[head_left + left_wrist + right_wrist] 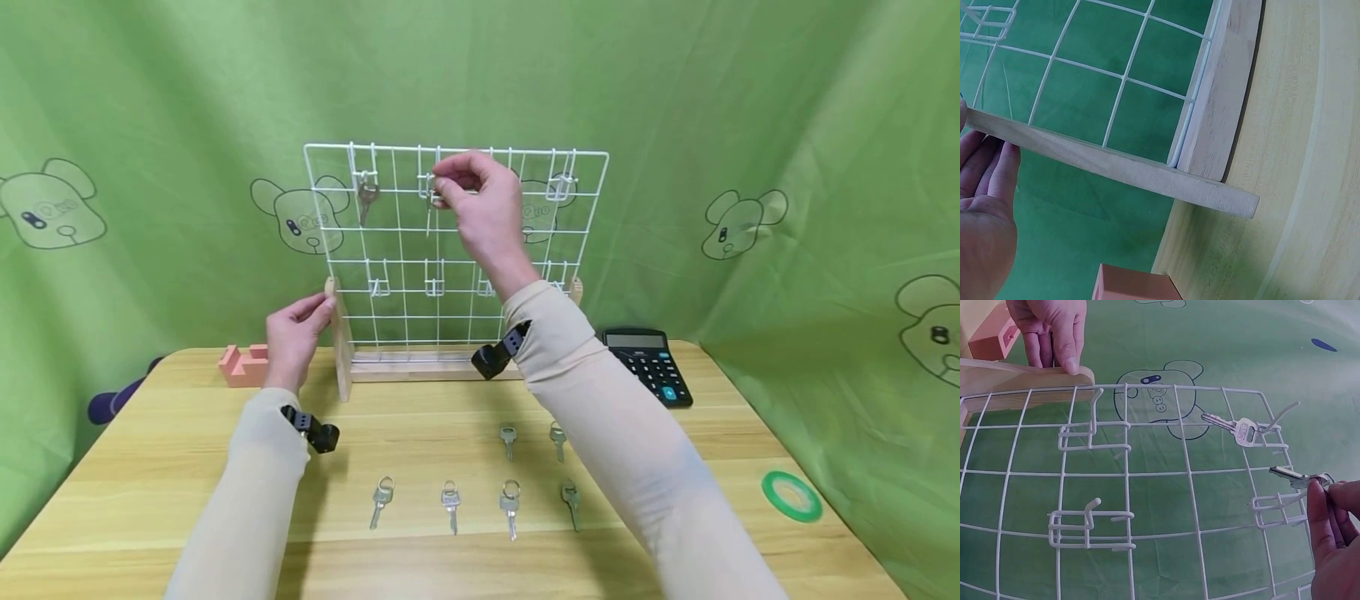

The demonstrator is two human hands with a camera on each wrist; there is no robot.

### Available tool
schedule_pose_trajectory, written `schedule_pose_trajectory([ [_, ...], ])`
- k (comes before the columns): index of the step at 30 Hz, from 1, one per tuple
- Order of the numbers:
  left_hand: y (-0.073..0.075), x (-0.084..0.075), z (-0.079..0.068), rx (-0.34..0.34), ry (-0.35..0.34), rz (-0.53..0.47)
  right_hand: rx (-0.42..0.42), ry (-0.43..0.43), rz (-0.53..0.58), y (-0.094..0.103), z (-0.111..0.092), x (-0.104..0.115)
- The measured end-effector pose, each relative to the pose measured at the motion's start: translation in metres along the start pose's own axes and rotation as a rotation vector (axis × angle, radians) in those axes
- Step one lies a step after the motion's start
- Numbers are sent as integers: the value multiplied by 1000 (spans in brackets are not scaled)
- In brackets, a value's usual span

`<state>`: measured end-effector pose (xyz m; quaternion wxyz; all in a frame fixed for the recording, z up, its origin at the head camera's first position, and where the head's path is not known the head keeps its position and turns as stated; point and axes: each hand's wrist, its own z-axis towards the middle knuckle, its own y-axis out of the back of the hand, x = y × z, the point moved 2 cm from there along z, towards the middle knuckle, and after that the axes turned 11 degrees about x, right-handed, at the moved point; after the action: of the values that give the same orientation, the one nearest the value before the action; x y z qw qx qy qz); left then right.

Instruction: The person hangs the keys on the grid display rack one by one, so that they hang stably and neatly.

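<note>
A white wire grid rack (405, 228) stands upright on a wooden base, with several small hooks on it. My right hand (487, 204) pinches a key (1297, 479) by its ring end, close to the second hook (1279, 511) of the top row. Whether the ring touches that hook, I cannot tell. Another key (367, 200) hangs from the top-left hook (364, 177). My left hand (295, 333) grips the upper end of the rack's left wooden post (1104, 159), thumb on one side and fingers on the other.
Several keys, including one with a ring (450, 500), lie in two rows on the wooden table (360, 567). A calculator (648, 367) lies right of the rack, green tape (792, 497) near the right edge. A pink block (243, 367) sits at the back left, before a green curtain (480, 67).
</note>
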<state>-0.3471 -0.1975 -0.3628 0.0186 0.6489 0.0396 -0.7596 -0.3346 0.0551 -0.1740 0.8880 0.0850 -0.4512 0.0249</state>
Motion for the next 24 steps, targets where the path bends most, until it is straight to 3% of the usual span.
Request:
schedule_pose_trajectory([
  [12,0,1,1,-7,-5,-13,7,-25,-66,-1,-1,-6],
  [18,-1,0,0,-11,-13,-19,-2,-24,-191,2,-9,-11],
  [24,0,1,1,-7,-25,-17,31,-20,-216,6,-20,-18],
])
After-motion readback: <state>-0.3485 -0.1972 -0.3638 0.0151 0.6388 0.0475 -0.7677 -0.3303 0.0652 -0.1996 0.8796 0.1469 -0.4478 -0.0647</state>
